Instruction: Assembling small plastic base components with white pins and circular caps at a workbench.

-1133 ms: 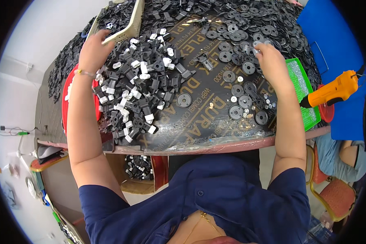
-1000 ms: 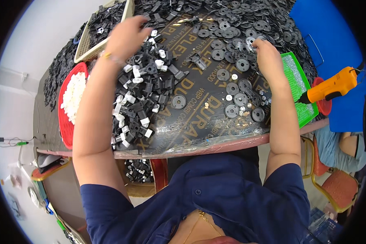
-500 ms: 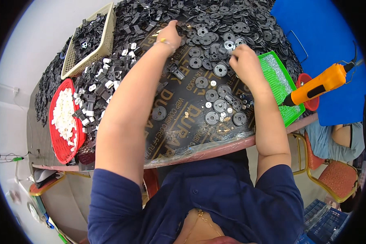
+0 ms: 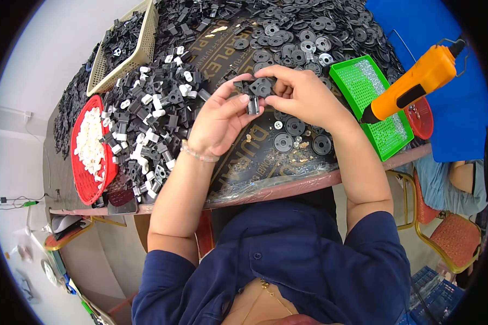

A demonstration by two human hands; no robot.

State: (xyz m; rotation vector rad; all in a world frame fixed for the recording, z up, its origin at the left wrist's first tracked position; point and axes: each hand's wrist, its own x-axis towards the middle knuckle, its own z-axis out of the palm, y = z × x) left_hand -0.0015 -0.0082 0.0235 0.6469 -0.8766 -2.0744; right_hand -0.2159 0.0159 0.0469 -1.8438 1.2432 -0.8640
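Above the middle of the table my two hands meet around dark plastic parts. My left hand (image 4: 222, 119) pinches a black plastic part (image 4: 253, 105) between thumb and fingers. Against it, my right hand (image 4: 303, 98) grips a black plastic piece with a round middle (image 4: 262, 86) by thumb and forefinger. The two pieces touch or overlap; whether they are joined I cannot tell. Just beyond the hands lie black round discs (image 4: 294, 127) and small white round bits (image 4: 278, 125). Left of my left hand is a heap of black parts with white ends (image 4: 157, 103).
At the left stand a red basket (image 4: 114, 168) of white pieces and a cream basket (image 4: 143, 51) of black parts. To the right, an orange electric screwdriver (image 4: 417, 86) hangs over a green tray (image 4: 358, 103) of small silvery pieces. A red bowl (image 4: 425, 127) sits beside it.
Both hands have come back from the far piles and together at the middle, now holding black parts between them. The view has shifted slightly.
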